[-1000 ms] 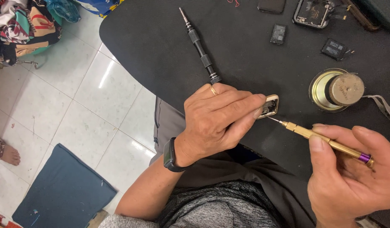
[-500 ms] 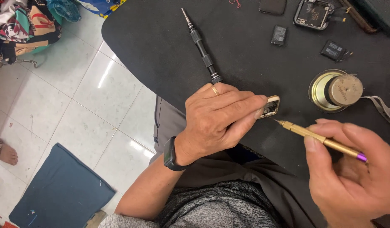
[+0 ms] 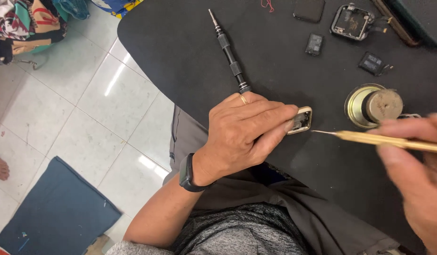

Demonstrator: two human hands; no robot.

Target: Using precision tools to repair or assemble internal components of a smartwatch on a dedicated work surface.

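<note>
**A:** What materials and shapes are being shown on the work surface?

**B:** A small gold-coloured watch case (image 3: 301, 120), rectangular with rounded corners, is being shown lying on a matte black table (image 3: 180, 56) with a rounded edge. Its open side is facing up, and dark inner parts are being exposed. A slim brass-coloured tool (image 3: 369, 138) with a fine pointed metal tip is being held level, just to the right of the case. A black screwdriver (image 3: 230, 54) with knurled rings is lying on the table behind the left hand, and a round brass-coloured tin with a dull grey knob (image 3: 374, 106) is standing near the tool.

**B:** Glossy white floor tiles (image 3: 86, 108) are being seen beyond the table edge.

**A:** How are the fingers being held?

**B:** The left hand (image 3: 242, 137) is being curled over the case, with the fingertips (image 3: 287, 125) pressed together against its left edge, so the case is being pinned to the table. A ring is being worn on one finger and a black band on the wrist. The right hand (image 3: 417, 174) is blurred at the frame's edge; its fingers are being closed around the tool's shaft. The tip is being kept just short of the case, not touching it.
</note>
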